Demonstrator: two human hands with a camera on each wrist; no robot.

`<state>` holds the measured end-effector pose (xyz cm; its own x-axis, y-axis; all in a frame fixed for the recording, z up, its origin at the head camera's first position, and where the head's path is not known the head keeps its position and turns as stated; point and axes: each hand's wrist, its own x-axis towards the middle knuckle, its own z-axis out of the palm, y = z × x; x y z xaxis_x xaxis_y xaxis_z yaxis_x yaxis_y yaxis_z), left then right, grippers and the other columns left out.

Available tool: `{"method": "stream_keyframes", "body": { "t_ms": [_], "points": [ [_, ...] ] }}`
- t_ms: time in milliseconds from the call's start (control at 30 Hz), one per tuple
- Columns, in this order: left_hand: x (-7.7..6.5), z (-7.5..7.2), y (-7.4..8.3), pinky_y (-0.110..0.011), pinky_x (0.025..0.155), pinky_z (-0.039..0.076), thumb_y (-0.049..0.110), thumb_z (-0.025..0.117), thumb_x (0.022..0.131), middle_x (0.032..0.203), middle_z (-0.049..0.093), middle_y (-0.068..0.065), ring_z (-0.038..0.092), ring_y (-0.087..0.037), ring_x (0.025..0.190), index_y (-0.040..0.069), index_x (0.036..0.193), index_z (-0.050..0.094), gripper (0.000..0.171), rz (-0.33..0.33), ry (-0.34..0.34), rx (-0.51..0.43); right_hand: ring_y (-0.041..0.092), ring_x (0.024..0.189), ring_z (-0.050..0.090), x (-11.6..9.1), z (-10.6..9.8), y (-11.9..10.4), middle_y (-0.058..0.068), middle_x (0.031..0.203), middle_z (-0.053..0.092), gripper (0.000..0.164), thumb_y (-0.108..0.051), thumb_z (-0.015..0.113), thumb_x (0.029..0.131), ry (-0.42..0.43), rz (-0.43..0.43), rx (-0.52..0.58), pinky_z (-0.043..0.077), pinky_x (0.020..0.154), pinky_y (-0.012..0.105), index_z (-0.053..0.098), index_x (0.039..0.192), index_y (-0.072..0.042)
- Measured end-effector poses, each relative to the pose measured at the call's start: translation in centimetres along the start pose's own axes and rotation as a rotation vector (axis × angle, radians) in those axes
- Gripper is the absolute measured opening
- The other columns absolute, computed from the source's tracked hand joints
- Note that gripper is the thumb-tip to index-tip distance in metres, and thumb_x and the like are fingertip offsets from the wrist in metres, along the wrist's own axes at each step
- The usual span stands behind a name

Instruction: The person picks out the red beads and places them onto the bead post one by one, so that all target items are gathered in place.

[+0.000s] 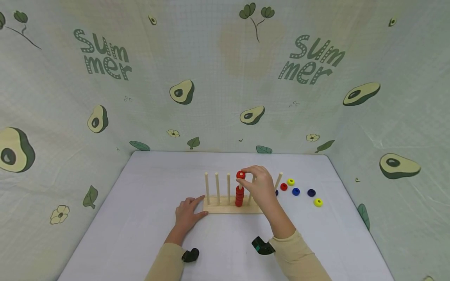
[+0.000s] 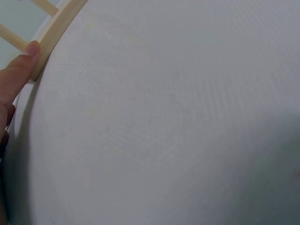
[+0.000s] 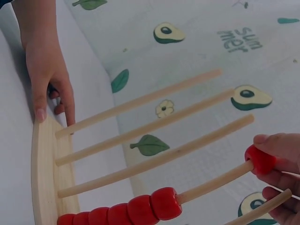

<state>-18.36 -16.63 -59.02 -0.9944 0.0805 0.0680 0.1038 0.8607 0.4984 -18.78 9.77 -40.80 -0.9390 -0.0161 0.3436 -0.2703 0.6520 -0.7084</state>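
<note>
My right hand (image 1: 261,186) pinches a red bead (image 3: 260,160) between thumb and fingers at the top of the fourth peg from the left. The tip of that peg enters the bead's hole. Lower on the same peg sits a stack of several red beads (image 1: 239,197). The pegs rise from a long wooden base (image 1: 221,209). At its left end my left hand (image 1: 187,214) grips the base, thumb at the front edge and index finger at the back. In the left wrist view the thumb (image 2: 21,65) presses the wood.
Right of the pegboard, loose beads lie on the white table (image 1: 140,203): a red bead (image 1: 283,187), a blue bead (image 1: 296,191), a dark blue bead (image 1: 311,192) and two yellow ones. Bare pegs (image 3: 154,126) stand left of the red stack. Patterned cloth (image 1: 211,70) surrounds the table.
</note>
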Motion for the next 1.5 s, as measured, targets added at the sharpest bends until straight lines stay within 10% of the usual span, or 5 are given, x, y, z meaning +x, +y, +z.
{"method": "stream_keyframes", "body": {
  "t_ms": [867,1500],
  "points": [
    [0.1,0.0,0.0,-0.042,0.074,0.033,0.050,0.074,0.081,0.116,0.053,-0.010,0.048,-0.024,0.091,0.026,0.139,0.056,0.065,0.015,0.007,0.005,0.027,0.106,0.056,-0.2,0.1,0.8,0.006,0.105,0.069,0.030,-0.013,0.083,0.078,-0.001,-0.063,0.017,0.045,0.091,0.045,0.073,0.105,-0.004],
    [0.0,0.0,0.1,-0.044,0.077,0.035,0.047,0.075,0.081,0.117,0.053,-0.010,0.049,-0.026,0.096,0.025,0.138,0.056,0.064,0.012,0.009,0.013,0.025,0.113,0.051,-1.5,-1.5,1.2,0.007,0.116,0.064,0.033,-0.006,0.084,0.076,0.155,-0.202,0.079,0.046,0.091,0.042,0.073,0.107,-0.003]
  ]
}}
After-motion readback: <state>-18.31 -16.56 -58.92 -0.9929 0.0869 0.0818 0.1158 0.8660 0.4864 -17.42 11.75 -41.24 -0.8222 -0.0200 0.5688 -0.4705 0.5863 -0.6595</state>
